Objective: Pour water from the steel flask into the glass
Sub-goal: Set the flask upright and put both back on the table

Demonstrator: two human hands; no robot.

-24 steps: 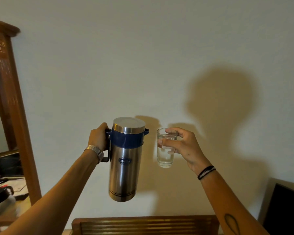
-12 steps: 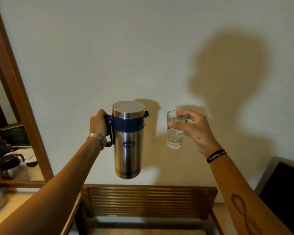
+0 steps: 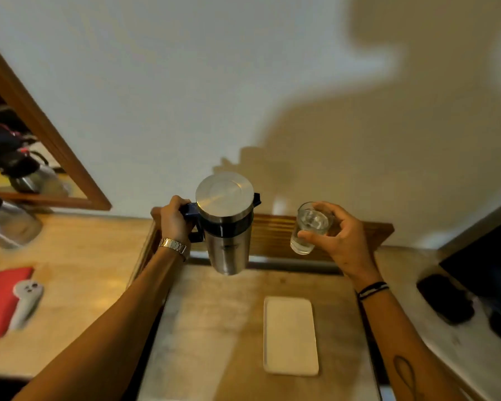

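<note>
The steel flask [image 3: 227, 227] has a flat metal lid, a dark blue collar and a dark handle. It hangs upright in the air above the far end of a wooden table. My left hand [image 3: 175, 219] is closed round its handle. To its right, my right hand [image 3: 339, 237] grips a clear glass [image 3: 308, 227] by the rim and side. The glass is upright, with water in it. Flask and glass are a hand's width apart, at about the same height.
A white rectangular tray [image 3: 289, 335] lies on the table [image 3: 214, 328] below the glass. On the left counter are a red case [image 3: 0, 299], a grey controller [image 3: 26, 299] and a metal kettle [image 3: 9, 224] by a wood-framed mirror. A dark screen [image 3: 489, 256] stands at right.
The camera has tilted downward, bringing the table, tray and left counter into view. Both hands still hold the flask and the glass upright, side by side, lower toward the table.
</note>
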